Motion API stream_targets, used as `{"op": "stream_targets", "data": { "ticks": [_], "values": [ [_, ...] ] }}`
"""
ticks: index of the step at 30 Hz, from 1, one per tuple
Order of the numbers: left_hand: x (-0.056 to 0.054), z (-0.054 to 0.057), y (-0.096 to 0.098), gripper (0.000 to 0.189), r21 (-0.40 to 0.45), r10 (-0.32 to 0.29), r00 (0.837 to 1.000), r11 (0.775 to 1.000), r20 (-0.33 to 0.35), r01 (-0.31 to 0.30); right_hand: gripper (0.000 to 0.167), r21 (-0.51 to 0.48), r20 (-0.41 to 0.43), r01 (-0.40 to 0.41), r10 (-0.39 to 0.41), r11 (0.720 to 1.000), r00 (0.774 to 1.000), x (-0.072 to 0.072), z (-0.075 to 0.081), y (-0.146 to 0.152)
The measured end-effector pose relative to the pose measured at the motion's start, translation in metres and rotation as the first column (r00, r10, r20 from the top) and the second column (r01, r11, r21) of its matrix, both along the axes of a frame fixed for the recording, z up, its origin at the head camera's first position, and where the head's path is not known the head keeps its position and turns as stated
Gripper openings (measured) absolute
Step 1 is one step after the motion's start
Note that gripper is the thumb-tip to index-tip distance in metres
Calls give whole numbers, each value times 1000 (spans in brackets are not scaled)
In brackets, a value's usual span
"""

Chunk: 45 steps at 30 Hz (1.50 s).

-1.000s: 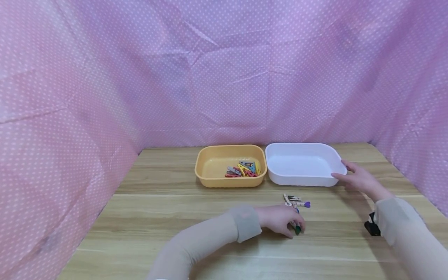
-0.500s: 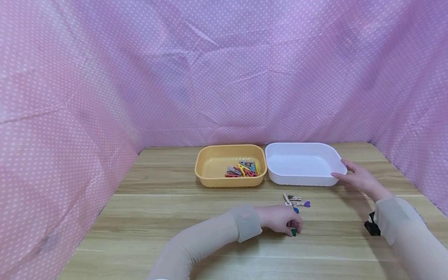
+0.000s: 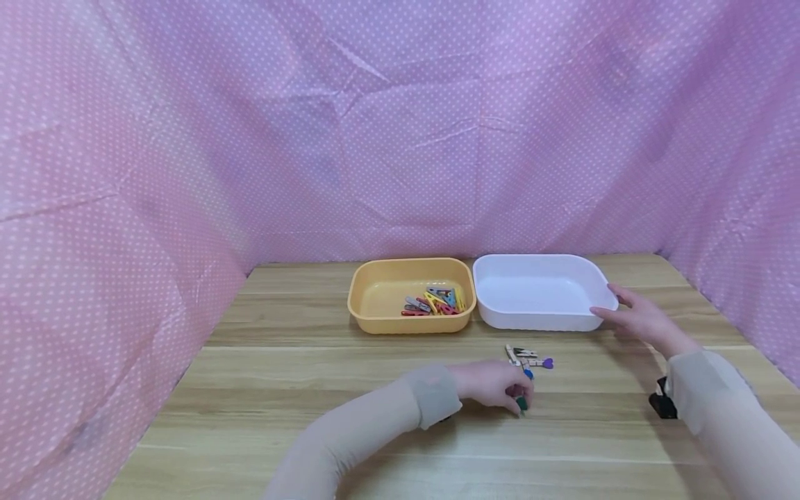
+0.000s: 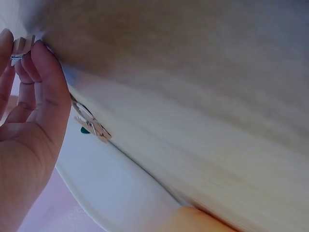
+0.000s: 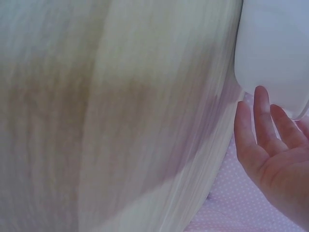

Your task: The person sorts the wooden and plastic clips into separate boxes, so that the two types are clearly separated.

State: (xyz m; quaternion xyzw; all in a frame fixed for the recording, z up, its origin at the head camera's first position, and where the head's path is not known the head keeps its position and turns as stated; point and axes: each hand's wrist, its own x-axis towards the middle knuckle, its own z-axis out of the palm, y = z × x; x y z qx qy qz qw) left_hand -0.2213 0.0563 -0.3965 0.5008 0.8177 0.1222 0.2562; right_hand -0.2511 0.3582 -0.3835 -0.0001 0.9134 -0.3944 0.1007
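Note:
My left hand (image 3: 490,383) pinches a small wooden clothespin (image 4: 21,46) between thumb and fingertips, just above the table. Its green end (image 3: 521,403) shows below the fingers in the head view. Right beside that hand lie several more wooden clothespins (image 3: 530,363), one with a purple heart and one with a blue end (image 3: 528,373). At the right end of the white tub (image 3: 537,321), my right hand (image 3: 646,323) rests against the corner with its fingers extended, as the right wrist view (image 5: 280,159) also shows.
A yellow tub (image 3: 412,326) stands against the white tub's left side. Several colourful plastic clothespins (image 3: 440,302) lie in its right half. Near my right sleeve sits a small black object (image 3: 662,401). Pink dotted cloth (image 3: 400,139) hangs behind the wooden table (image 3: 250,389).
My left hand has closed its fingers on the green-ended clothespin and drawn it slightly left, away from the others. My right hand has stayed at the white tub.

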Motion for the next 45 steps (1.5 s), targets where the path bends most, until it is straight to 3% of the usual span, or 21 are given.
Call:
{"op": "stream_targets", "data": {
  "ticks": [10, 17, 23, 33, 45],
  "values": [
    [-9, 4, -10, 13, 111, 102, 993, 988, 55, -107, 90, -13, 6, 0, 0, 1000, 1000, 2, -1, 0],
    [-21, 19, -24, 13, 170, 205, 968, 958, 148, -229, 89, -1, -14, -1, 1, 1000, 1000, 2, -1, -1],
    [-30, 29, -37, 16, 184, 212, 972, 956, 102, -228, 90, -1, -4, 2, -2, 1000, 1000, 0, 0, -1],
    [-37, 30, -56, 17, 224, 277, 949, 925, 153, -306, 89, -3, -6, 2, -2, 1000, 1000, 0, -1, 0],
    [-53, 47, -72, 18, 305, 321, 945, 896, 58, -323, 88, 15, -9, 6, -6, 1000, 1000, 0, -3, 0]
  ]
}}
